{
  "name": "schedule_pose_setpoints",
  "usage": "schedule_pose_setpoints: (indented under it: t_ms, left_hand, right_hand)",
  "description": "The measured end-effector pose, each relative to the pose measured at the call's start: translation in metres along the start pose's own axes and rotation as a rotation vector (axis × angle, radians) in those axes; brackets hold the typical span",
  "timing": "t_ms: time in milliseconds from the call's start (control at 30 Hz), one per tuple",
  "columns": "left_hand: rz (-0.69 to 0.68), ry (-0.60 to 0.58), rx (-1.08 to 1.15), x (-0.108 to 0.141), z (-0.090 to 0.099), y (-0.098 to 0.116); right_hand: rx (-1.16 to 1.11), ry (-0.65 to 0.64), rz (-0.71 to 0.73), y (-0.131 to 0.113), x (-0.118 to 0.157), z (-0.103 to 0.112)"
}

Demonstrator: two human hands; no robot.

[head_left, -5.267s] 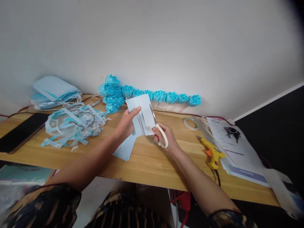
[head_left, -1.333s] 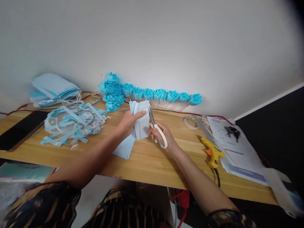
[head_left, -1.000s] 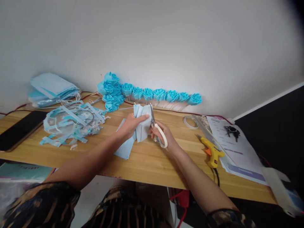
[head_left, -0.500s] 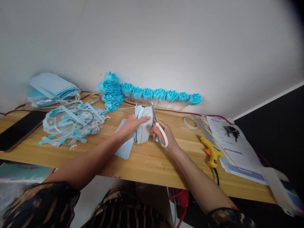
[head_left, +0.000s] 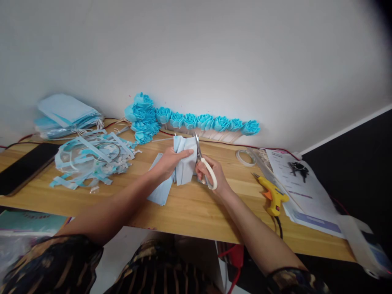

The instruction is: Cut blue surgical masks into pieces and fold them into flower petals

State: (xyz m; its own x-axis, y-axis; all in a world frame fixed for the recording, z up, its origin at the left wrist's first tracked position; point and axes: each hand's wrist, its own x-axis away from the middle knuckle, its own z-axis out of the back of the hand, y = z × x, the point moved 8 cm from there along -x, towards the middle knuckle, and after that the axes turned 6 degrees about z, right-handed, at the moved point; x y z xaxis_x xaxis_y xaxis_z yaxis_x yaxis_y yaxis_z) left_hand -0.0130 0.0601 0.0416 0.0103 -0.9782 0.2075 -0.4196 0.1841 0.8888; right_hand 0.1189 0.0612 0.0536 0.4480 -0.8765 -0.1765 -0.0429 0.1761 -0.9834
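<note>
White-handled scissors, one pair, and one mask occupy two hands.

Indoor light, moderate, soft, cool grey. White wall brightest mid-frame, above the blue flowers, dulling toward both upper corners; exact source cannot be told. Bench fairly evenly lit, with faint soft-edged shading around the flower stems. Small glints along the scissor blades. Below the bench front, right of centre, deep shadow; black panel at right swallows detail. Top right corner darkened by a curved vignette. Wide lens stretches the sleeves and a whitish container near the edges, the latter smeared. Centre reasonably sharp; print on the papers too soft to read.
</note>
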Motion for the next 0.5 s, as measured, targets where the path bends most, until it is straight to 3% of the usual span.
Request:
schedule_pose_setpoints:
  t_ms: [500]
  left_hand:
    - [0.005,-0.027,0.016,0.0002,-0.0015,0.0002]
  right_hand:
    - [-0.016,0.01,0.007,-0.0001,0.0015,-0.0006]
